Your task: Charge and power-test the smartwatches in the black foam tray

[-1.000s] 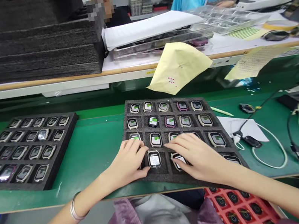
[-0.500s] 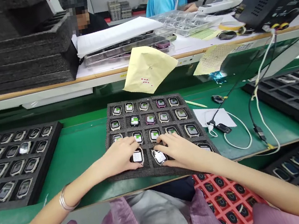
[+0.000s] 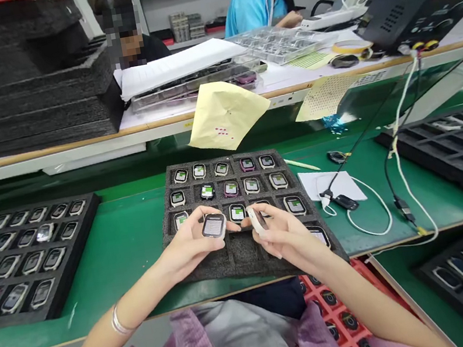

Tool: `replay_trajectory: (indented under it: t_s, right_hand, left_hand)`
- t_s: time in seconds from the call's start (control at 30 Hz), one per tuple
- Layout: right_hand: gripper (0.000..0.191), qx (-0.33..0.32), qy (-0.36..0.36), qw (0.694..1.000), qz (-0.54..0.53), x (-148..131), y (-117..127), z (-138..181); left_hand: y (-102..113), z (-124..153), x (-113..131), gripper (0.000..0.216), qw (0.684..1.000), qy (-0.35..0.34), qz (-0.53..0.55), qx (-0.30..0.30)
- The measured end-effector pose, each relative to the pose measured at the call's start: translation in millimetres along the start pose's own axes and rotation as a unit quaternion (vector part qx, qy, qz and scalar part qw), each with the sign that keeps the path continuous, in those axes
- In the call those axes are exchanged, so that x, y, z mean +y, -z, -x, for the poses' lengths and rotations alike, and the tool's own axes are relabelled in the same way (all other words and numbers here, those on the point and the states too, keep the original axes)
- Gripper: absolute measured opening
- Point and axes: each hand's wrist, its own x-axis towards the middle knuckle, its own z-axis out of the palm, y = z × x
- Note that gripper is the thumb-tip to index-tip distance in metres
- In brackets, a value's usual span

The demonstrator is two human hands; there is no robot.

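My left hand (image 3: 196, 240) is closed around a strapless smartwatch (image 3: 214, 226), its lit screen facing up. A second smartwatch (image 3: 258, 220), turned on edge so its side shows, sits between the fingers of my right hand (image 3: 283, 230). Both watches are held just above the front part of a black foam tray (image 3: 212, 269). Several more watches lie in that tray's compartments, many with white and green screens, such as a purple-framed watch (image 3: 231, 188). My hands hide part of the third row.
Another foam tray of watches (image 3: 52, 307) lies left; more trays (image 3: 442, 132) are at right. Cables (image 3: 386, 212) and white paper (image 3: 351, 184) lie right of the middle tray. Stacked black foam (image 3: 25, 107) stands on the shelf. Below sits a red tray (image 3: 339, 315). Two people sit opposite.
Both hands have lifted a watch each out of the front row, leaving those compartments bare. The right watch has been tipped on edge. The camera view has shifted slightly.
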Motion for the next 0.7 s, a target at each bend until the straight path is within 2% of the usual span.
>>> replay_trajectory:
  t_s: [0.1, 0.2, 0.3, 0.37, 0.5, 0.6, 0.7]
  right_hand:
    - [0.050, 0.017, 0.002, 0.999, 0.029, 3.4, -1.0, 2.6]
    - [0.056, 0.026, 0.045, 0.994, 0.095, 1.7, -0.2, 6.2]
    - [0.046, 0.026, 0.095, 0.986, 0.131, -1.5, -0.3, 8.7]
    - [0.034, 0.038, 0.126, 0.979, 0.154, -3.2, -1.9, 9.0]
    - [0.022, 0.084, 0.150, 0.962, 0.212, -5.5, -7.9, 7.6]
    - [0.020, 0.104, 0.158, 0.952, 0.241, -6.0, -11.1, 7.0]
    - [0.022, 0.085, 0.169, 0.950, 0.250, -6.5, -11.7, 8.1]
  left_hand:
    - [-4.9, -0.5, -2.2, 0.047, 1.000, -0.008, 0.010, 0.019]
    - [-7.0, -0.4, -2.9, 0.059, 1.000, -0.007, 0.015, 0.025]
    - [-8.4, 0.0, -5.0, 0.064, 1.000, -0.001, 0.027, -0.002]
    - [-9.0, 0.4, -8.6, 0.061, 1.000, -0.014, 0.009, -0.011]
    - [-9.8, 2.0, -17.1, 0.044, 0.998, -0.040, -0.028, -0.029]
    - [-11.8, 4.0, -18.1, 0.035, 0.997, -0.045, -0.043, -0.036]
    - [-13.9, 4.8, -15.4, 0.034, 0.995, -0.059, -0.076, -0.020]
